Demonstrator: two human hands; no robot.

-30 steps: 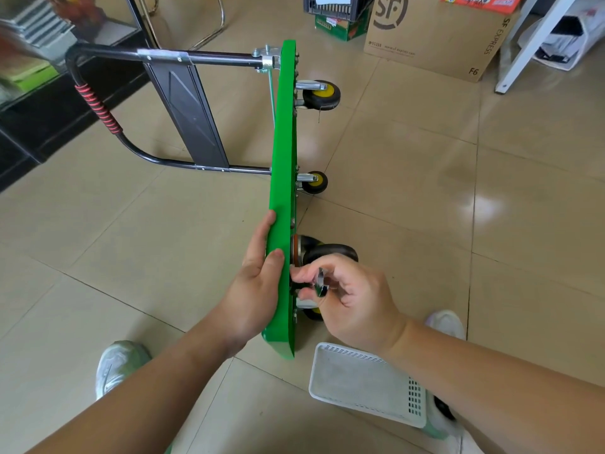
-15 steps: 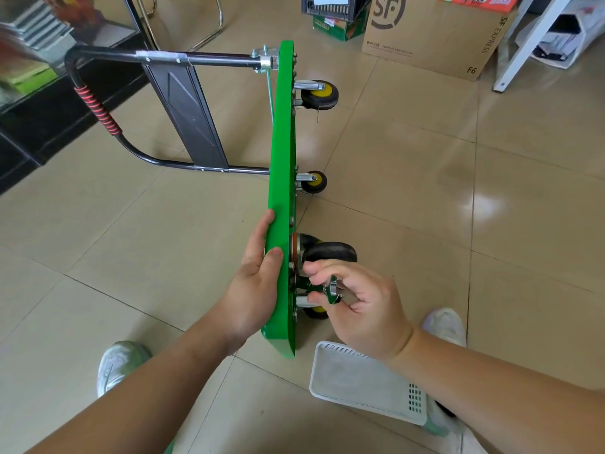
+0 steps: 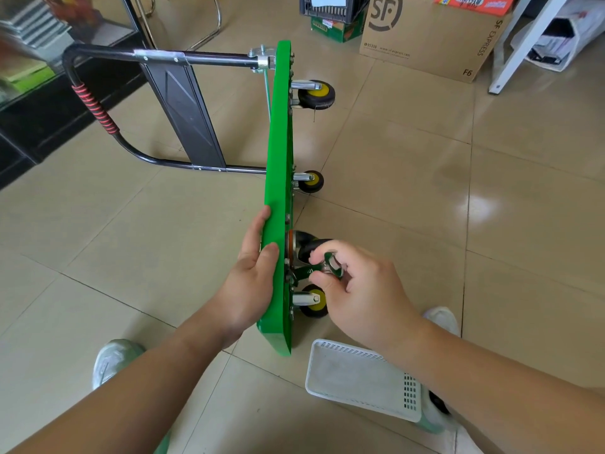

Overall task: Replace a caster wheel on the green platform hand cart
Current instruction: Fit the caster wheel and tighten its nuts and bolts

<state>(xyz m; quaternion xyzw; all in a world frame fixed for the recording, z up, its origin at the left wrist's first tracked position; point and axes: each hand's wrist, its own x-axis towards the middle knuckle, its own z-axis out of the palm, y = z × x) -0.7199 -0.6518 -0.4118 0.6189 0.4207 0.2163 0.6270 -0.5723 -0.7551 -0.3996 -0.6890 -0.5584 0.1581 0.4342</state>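
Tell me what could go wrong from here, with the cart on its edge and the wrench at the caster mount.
The flat green platform stands on its edge, steadied by the left hand; wrench force could tip it.
The right hand pinches the small green-handled wrench between the large black caster and the yellow-hubbed wheel; a slip could bang knuckles.
A loose fastener could miss the white mesh basket.

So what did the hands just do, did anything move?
The right hand, pinching the green wrench, swung its ring end a little away from the person, up toward the big black caster wheel. Nothing was picked up or let go. The left hand kept gripping the edge of the green platform, the cart stayed on its side, and the white basket did not move.
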